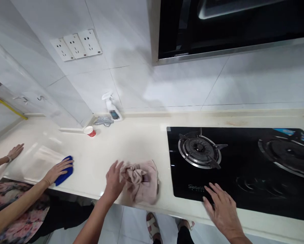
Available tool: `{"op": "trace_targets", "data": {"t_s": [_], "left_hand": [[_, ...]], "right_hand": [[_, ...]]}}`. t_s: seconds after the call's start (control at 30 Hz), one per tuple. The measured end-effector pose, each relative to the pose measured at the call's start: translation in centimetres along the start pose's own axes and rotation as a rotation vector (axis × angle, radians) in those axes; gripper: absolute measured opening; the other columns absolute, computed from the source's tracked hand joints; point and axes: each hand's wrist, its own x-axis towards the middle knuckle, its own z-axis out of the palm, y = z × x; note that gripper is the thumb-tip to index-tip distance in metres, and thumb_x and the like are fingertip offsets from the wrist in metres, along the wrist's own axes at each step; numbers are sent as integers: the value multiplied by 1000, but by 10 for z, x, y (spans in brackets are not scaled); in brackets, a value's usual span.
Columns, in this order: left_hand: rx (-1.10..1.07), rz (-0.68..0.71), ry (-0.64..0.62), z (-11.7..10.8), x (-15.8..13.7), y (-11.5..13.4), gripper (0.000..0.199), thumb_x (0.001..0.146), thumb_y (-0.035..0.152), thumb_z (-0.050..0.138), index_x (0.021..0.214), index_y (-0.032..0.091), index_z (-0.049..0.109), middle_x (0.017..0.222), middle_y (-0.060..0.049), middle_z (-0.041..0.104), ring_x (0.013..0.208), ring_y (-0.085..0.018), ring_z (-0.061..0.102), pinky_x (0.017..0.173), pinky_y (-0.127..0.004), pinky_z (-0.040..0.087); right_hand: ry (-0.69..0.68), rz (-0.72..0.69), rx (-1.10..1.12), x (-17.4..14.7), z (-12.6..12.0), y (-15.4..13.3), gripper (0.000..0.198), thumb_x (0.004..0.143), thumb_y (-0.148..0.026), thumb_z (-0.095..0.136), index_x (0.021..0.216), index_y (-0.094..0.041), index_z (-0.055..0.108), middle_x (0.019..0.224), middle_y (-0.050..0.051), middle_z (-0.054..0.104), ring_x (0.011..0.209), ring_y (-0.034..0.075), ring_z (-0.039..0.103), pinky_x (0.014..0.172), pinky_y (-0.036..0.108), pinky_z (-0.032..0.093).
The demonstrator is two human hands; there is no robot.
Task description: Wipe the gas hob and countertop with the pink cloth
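A crumpled pale pink cloth (150,184) lies on the counter near its front edge, left of the stove. My left hand (114,181) is at the cloth's left side, fingers partly spread and curved; its fingertips reach the cloth's edge, and I see no clear grip on it. Resting flat on the front edge of the black gas cooktop (230,183) is my right hand (221,208), fingers stretched out and holding nothing. The near burner (199,148) with its metal pan support sits beyond that hand.
At the left, another person's hand (55,172) presses a blue cloth (66,172) on the counter; their other hand (15,151) lies flat. Against the wall stand a white spray bottle (114,110), a grey cloth (103,121) and a paper cup (90,131). A range hood (233,44) hangs above.
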Motion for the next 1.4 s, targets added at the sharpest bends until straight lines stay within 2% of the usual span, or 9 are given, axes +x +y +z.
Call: {"op": "trace_targets", "data": {"t_s": [0.13,0.3,0.47,0.73,0.87,0.97,1.1,1.2,1.4], "left_hand": [[256,135,111,15,-11,-19,58,89,31,59,146,25,47,158,-14,41,150,-31,36,118,-54,38],[489,121,-9,83,-24,15,68,76,47,78,140,31,59,168,-13,25,155,-49,9,115,-70,28],[561,200,-4,112,-29,16,49,85,51,67,133,39,64,163,-9,36,152,-48,19,107,-69,35],[569,44,145,99,96,8,47,88,54,61,131,35,66,164,-12,31,152,-49,13,111,-73,26],[515,-20,110,133,154,37,50,90,53,58,135,32,62,167,-13,24,153,-48,5,111,-76,22],[477,47,60,168,164,64,48,89,48,61,133,30,64,165,-13,29,153,-47,8,112,-75,22],[427,235,-65,196,129,93,43,89,41,60,131,33,65,157,-10,44,149,-43,25,114,-68,27],[407,335,-129,188,74,91,44,90,40,57,134,36,63,152,-8,50,144,-41,35,110,-62,35],[436,614,-85,151,-71,-1,48,73,47,74,121,46,68,139,-5,65,130,-40,53,92,-52,46]], "right_hand": [[4,1,7,0,-1,-3,44,98,-43,44,131,-17,58,140,15,59,140,33,46,114,55,34],[5,8,4,1,-2,-4,43,99,-43,43,130,-18,58,140,15,59,141,33,46,114,55,34],[17,-11,-2,1,1,-2,43,98,-44,44,131,-19,57,140,14,59,139,33,48,114,54,35],[42,-45,-56,5,2,-4,41,96,-44,50,130,-22,57,138,13,62,136,33,51,110,52,38],[92,-83,-86,9,5,-1,44,97,-46,49,135,-25,55,137,10,63,133,30,55,108,48,40],[134,-119,-126,10,8,3,44,99,-46,47,137,-25,55,135,11,64,130,29,57,106,47,42],[118,-124,-132,9,6,5,42,100,-47,45,136,-27,56,138,10,63,133,29,55,106,47,43],[86,-97,-92,7,5,5,41,100,-46,46,134,-26,58,141,11,61,136,30,52,107,49,43],[90,-83,-65,0,14,8,44,96,-46,50,133,-24,57,139,10,62,133,32,54,106,52,43]]}}
